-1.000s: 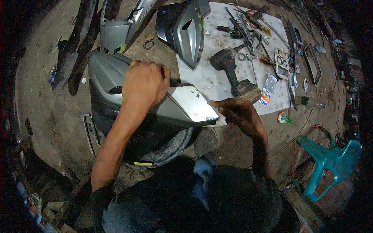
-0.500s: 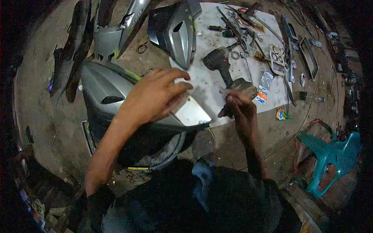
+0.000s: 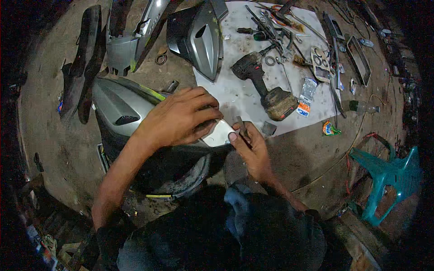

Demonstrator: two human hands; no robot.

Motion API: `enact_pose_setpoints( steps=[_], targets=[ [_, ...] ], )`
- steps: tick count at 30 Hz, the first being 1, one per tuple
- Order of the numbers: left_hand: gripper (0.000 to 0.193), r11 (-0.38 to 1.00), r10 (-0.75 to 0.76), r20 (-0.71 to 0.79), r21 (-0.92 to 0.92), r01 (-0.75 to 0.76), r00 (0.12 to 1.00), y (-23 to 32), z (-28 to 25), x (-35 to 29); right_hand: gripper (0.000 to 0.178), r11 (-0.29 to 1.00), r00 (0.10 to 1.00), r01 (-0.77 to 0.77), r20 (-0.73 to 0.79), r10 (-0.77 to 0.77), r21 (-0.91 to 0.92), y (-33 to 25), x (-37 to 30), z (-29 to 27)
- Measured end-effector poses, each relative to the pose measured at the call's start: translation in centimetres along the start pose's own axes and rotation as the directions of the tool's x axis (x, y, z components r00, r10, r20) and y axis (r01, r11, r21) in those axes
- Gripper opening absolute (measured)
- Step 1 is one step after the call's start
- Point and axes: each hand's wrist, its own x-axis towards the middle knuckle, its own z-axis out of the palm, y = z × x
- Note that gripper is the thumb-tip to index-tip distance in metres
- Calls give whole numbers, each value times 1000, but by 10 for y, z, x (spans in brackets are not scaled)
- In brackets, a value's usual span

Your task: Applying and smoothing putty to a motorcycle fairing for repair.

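Note:
A silver and black motorcycle fairing panel (image 3: 118, 100) with a yellow-green stripe lies in front of me, over a round tub-like rim. Its pointed tip (image 3: 219, 133) is whitish. My left hand (image 3: 181, 118) rests across the panel with bent fingers curled over it just behind the tip; the fingertips are partly hidden. At the tip's right edge my right hand (image 3: 251, 147) is closed, pinching a small grey strip (image 3: 242, 126) between thumb and fingers, with the thumb against the tip. The strip's material is too small to tell. A small dark grey piece (image 3: 269, 128) lies just beyond.
A dirty cordless impact wrench (image 3: 266, 88) lies on a white sheet (image 3: 235, 43) with several hand tools. Other fairing panels (image 3: 199, 40) lie at the far left. A teal plastic part (image 3: 389, 180) is on the floor at right, near a small bottle (image 3: 364, 107).
My right hand has moved left and nearer, from beside the impact wrench to the panel's tip. My left hand stays on the panel, shifted slightly. The dark grey piece now shows by the sheet's edge.

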Motion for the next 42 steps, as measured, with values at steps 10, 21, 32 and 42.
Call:
enact_pose_setpoints(
  steps=[10,21,32,42],
  targets=[
    [30,997,-74,60,25,73,995,8,4,0,25,998,1000,-26,-14,26,60,3,-2,4],
    [53,977,-173,22,133,168,985,21,8,-4,33,999,997,-32,-70,34,28,13,1,5],
    [20,948,-315,-425,-189,257,849,17,4,-5,30,999,999,-27,-45,26,-23,6,2,1],
    [23,942,-317,-234,-188,277,919,10,4,-8,29,976,967,216,-140,-212,17,-6,17,-20]
  ],
)
